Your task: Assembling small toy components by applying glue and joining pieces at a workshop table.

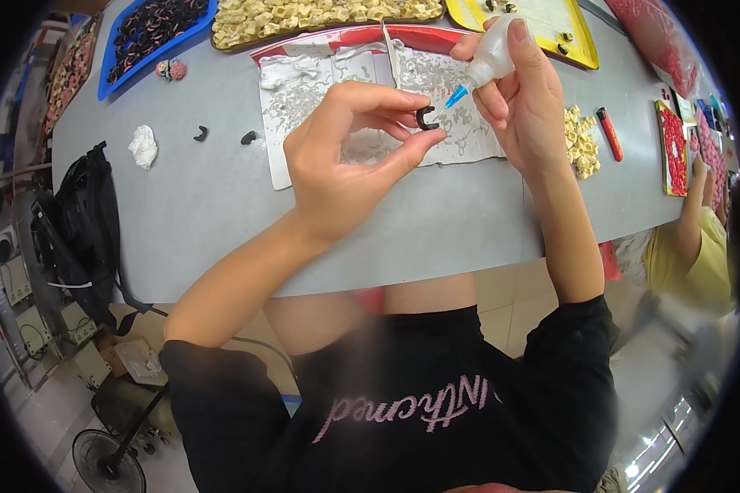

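Between the thumb and fingers of my left hand (345, 152) is a small black C-shaped piece (425, 118), its gap turned to the right. My right hand (528, 103) grips a translucent squeeze bottle (495, 56) with a blue needle tip (457, 96), tilted down to the left. The fine needle end is close to the black piece; whether they touch I cannot tell. Beneath both hands lies a white paper sheet (284, 160) covered in grey, glossy marks. Two more small black curved pieces (201, 133) rest on the grey table to the left.
Along the back stand a blue tray (107, 78) of black pieces, a tray of cream-coloured pieces (329, 13) and a yellow tray (589, 51). A crumpled tissue (143, 147) and black bag (78, 222) are left; cream pieces (582, 144) and a red tube (609, 134) right. Another person (699, 246) sits at right.
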A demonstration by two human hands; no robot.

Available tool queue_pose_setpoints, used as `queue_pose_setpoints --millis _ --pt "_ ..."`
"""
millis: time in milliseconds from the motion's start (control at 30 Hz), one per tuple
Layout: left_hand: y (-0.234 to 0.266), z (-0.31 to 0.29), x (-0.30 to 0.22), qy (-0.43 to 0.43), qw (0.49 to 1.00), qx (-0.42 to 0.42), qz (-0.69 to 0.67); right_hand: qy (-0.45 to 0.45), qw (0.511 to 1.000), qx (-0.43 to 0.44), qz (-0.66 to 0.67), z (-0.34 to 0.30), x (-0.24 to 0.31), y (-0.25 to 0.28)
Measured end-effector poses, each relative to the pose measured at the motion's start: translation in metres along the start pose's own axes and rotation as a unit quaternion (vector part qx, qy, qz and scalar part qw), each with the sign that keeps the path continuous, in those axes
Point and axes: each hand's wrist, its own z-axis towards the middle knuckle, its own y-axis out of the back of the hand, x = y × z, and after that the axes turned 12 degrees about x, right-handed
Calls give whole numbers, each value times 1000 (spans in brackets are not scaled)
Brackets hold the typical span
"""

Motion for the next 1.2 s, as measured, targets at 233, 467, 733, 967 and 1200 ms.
queue_pose_setpoints --millis 233,467,733,967,1200 --pt "1 -1 1 4 1000 10 12 5 1000 7 -14 -1 -1 -2" --pt "1 -1 2 0 999 9 38 0 999 7 -39 -2 1 -4" --pt "2 -1 0 3 999 6 53 2 999 6 -53 -2 2 -4" --pt "2 -1 0 -1 998 1 56 12 998 15 -58 -2 2 -2" --pt "3 -1 0 -9 998 -2 56 18 998 17 -60 -1 2 0"
